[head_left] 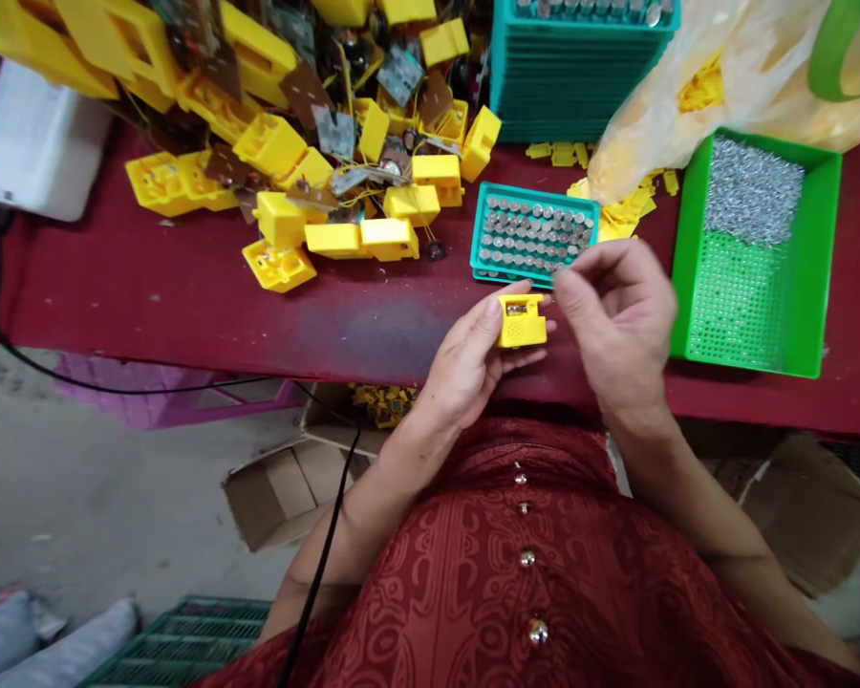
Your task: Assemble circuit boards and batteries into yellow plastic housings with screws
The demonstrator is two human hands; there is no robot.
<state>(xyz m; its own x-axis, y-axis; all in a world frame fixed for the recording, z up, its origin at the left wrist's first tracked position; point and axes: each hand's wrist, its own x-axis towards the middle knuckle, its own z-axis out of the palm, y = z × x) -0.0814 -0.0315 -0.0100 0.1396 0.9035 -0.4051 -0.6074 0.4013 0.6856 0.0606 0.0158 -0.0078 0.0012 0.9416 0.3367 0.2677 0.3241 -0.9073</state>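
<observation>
My left hand (469,358) is closed around a small yellow plastic box (522,321), held over the front edge of the red table (186,296). Just right of the box, my right hand (616,311) has its thumb and fingers pinched together near the box's top corner; what they pinch is too small to make out. Right behind both hands sits a small teal tray (534,233) filled with several silver button cells.
A heap of yellow housings with circuit boards (315,124) covers the table's back left. A stack of teal trays (573,67) stands at the back. A green basket (756,253) with metal pins is at the right, a plastic bag (723,86) behind it. A white box (35,143) sits far left.
</observation>
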